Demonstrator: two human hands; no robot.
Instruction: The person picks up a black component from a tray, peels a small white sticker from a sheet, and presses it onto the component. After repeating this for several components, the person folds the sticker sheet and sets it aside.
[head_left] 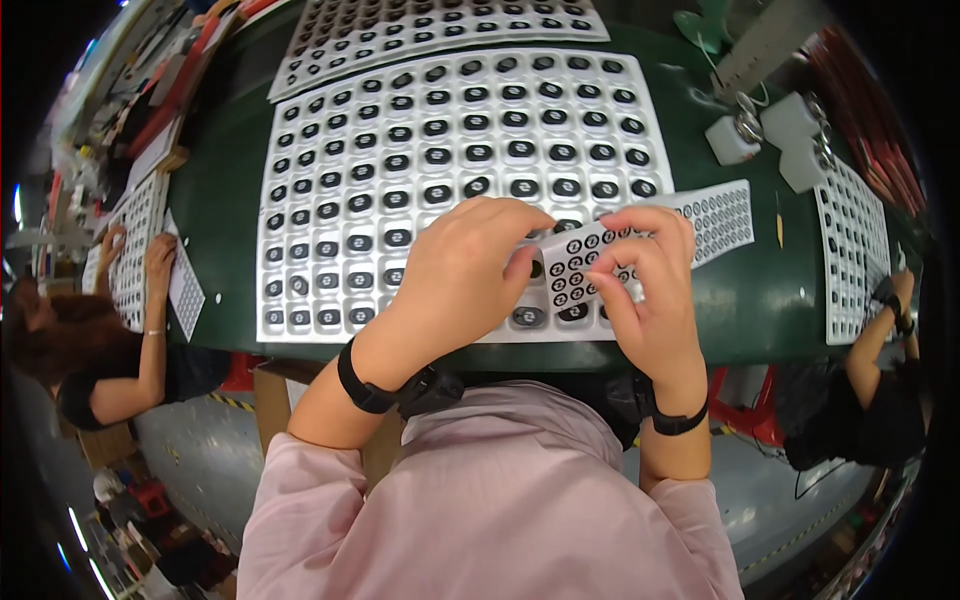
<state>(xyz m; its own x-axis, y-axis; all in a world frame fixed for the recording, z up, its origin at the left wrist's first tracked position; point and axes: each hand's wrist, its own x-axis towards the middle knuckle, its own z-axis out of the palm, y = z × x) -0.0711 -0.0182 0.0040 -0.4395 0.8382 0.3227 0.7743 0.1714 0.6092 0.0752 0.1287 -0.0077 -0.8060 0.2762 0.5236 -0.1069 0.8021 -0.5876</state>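
Note:
A white moulded tray (262, 235) in front of me has rows of cells with black oval parts (397, 198), many bearing a white round mark. Over its right side lies a tilted white sheet of round black stickers (722, 222). My right hand (655, 285) is closed over this sheet, thumb and forefinger pinched at its face. Left of the sheet, my left hand (460, 260) hovers low over the tray, thumb and forefinger curved and apart near a black part. Its other fingers are hidden beneath the hand.
A second filled tray (440, 35) lies beyond on the green table (225, 130). At right stand white bottles (735, 140), a yellow thin tool (780, 225) and another tray (850, 240). Co-workers' hands (160, 255) work at both sides.

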